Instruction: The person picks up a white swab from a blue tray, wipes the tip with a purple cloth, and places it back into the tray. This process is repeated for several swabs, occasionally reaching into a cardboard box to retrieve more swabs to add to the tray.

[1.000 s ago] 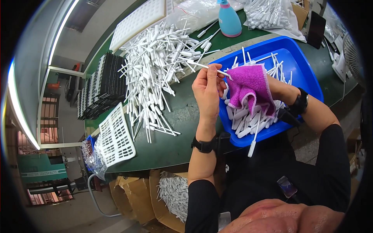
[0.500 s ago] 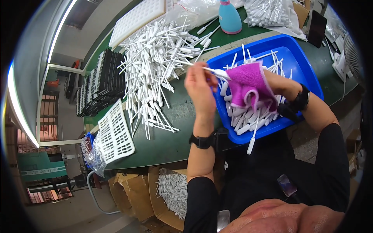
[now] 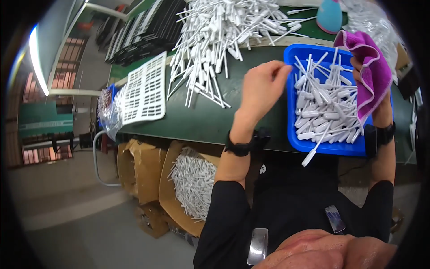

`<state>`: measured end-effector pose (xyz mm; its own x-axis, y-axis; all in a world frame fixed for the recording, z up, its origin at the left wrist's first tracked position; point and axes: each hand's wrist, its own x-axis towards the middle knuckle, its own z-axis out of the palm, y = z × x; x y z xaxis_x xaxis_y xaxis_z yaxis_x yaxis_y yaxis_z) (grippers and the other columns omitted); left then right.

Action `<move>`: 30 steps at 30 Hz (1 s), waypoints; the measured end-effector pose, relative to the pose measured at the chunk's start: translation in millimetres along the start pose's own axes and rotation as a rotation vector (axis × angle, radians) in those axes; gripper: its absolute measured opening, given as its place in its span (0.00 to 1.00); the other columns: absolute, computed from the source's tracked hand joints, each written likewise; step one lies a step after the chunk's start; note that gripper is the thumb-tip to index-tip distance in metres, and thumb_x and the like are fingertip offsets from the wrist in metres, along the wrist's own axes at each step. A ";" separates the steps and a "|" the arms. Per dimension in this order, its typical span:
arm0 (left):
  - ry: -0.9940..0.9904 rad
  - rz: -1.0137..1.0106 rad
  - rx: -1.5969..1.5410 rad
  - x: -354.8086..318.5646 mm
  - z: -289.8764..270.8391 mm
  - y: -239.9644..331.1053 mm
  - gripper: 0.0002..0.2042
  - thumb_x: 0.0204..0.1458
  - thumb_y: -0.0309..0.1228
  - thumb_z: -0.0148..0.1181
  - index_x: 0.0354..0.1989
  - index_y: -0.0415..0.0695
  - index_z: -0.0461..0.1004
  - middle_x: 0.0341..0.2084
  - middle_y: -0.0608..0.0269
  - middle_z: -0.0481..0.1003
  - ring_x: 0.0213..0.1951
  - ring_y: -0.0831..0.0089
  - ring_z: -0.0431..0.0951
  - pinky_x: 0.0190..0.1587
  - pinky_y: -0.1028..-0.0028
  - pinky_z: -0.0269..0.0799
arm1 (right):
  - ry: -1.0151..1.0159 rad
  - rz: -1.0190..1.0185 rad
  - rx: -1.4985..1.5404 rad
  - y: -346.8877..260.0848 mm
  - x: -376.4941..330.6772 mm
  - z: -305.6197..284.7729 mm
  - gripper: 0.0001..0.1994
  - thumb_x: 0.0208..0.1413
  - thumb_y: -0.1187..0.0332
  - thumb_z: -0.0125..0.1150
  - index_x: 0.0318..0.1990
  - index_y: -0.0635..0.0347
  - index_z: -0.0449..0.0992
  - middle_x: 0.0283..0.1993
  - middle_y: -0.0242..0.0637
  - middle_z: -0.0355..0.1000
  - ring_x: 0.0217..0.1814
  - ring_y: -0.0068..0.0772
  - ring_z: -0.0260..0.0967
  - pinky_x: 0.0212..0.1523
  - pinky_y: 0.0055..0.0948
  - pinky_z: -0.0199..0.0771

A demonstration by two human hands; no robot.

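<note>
Right fingers (image 3: pixel 356 64) clasp purple cloth (image 3: pixel 375 76).

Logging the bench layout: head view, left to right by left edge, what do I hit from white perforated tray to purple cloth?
White perforated tray, pile of white droppers, left hand, blue tray, blue bottle, purple cloth.

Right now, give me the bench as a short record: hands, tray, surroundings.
left hand: near the blue tray's left rim, nothing visibly held
right hand: holding purple cloth
tray contents: white droppers, one jutting over the near rim
left of tray: white heap on green table
below: cardboard box holding slim white pieces
</note>
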<state>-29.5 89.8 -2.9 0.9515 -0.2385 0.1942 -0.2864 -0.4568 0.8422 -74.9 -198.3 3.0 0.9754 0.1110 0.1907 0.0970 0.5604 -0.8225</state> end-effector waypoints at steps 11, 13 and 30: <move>0.217 -0.292 0.881 7.7 -103.7 -106.9 0.16 0.50 0.45 0.60 0.30 0.43 0.79 0.23 0.54 0.78 0.29 0.53 0.77 0.32 0.58 0.70 | 0.058 0.284 0.202 28.0 12.3 -31.9 0.28 0.54 0.66 0.61 0.61 0.63 0.61 0.46 0.44 0.69 0.35 0.22 0.63 0.30 0.17 0.66; 0.162 -0.294 0.860 12.9 -105.8 -110.0 0.15 0.49 0.45 0.60 0.29 0.44 0.78 0.23 0.54 0.77 0.30 0.50 0.77 0.32 0.55 0.69 | 0.060 0.272 0.216 30.7 10.4 -30.6 0.27 0.54 0.67 0.61 0.60 0.63 0.62 0.45 0.43 0.69 0.35 0.22 0.64 0.29 0.16 0.66; 0.037 -0.275 -1.190 46.3 -8.7 18.9 0.14 0.57 0.29 0.55 0.51 0.39 0.69 0.30 0.61 0.75 0.23 0.82 0.73 0.22 0.83 0.68 | 0.204 0.246 0.361 21.0 28.0 29.9 0.20 0.60 0.60 0.55 0.52 0.66 0.68 0.46 0.43 0.74 0.46 0.35 0.75 0.47 0.30 0.79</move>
<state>10.1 77.6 26.4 0.9723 -0.2245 -0.0647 0.1877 0.5861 0.7882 -51.5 -158.9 7.1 0.9831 0.1334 -0.1251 -0.1817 0.7907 -0.5847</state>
